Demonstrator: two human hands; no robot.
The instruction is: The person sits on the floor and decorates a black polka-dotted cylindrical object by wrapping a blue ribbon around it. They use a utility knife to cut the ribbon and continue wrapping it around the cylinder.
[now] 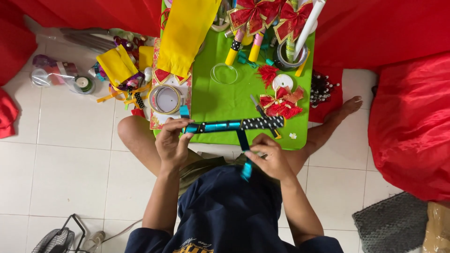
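While the left hand (pixel 172 140) pinches one end of a stick (pixel 234 125) to keep it level above the near edge of the green worktop (pixel 225 100), the right hand (pixel 271 157) grips a teal ribbon (pixel 243 140) hanging from the stick's middle, apparently pulling it taut. Shiny teal ribbon covers the stick's left half; black with white dots covers the right. Red bows (pixel 281 104) lie just beyond it.

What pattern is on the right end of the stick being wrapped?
Black with white polka dots on the stick; the rest is shiny teal ribbon. Head view shows it best.
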